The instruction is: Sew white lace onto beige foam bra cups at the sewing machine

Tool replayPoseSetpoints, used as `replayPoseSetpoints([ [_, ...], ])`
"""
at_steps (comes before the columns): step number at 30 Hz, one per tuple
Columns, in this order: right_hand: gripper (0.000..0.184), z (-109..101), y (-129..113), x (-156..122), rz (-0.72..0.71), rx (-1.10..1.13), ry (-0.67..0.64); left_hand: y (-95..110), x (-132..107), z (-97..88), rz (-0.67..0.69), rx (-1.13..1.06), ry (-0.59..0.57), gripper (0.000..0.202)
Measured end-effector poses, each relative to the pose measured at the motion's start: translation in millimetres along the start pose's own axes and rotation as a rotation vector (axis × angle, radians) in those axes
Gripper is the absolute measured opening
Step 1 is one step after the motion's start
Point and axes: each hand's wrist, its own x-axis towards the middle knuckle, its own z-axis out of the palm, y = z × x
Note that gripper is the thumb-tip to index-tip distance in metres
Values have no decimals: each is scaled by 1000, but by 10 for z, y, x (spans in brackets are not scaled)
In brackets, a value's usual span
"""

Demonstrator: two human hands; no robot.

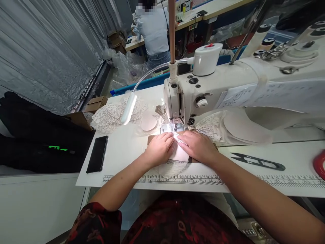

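My left hand point(160, 149) lies on a pale pink fabric piece point(179, 154) in front of the sewing machine's needle area point(175, 123), its fingers pressed together on the cloth. From the other side my right hand point(197, 145) grips the same piece, fingertips close to the presser foot. White lace point(170, 169) spreads out at the near edge of the piece, below the hands. The machine's lamp lights the spot. What lies under the fingers is hidden. A brown flat sheet point(195, 160) shows beneath the work.
Lace pieces point(109, 117) lie left of the machine, more pale cut pieces point(243, 130) to its right. A phone point(97, 154), thread snips point(257, 161) and a printed ruler point(193, 179) are on the table. A gooseneck lamp point(129, 109) hangs over the left side. Another person point(154, 34) sits beyond.
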Motion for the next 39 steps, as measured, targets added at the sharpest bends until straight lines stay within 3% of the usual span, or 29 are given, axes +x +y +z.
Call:
replayPoseSetpoints([
  [9,25,-33,-35,72,57,-20,-73,-174,59,-75,16,60,-81,46],
  [24,31,0,-34,132,160,-35,-94,-467,210,-132,156,109,-158,49],
  [30,32,2,25,92,168,70,4,-426,167,-215,229,121,-100,40],
  [39,35,38,78,60,169,99,26,-379,117,-44,265,-16,-18,33],
])
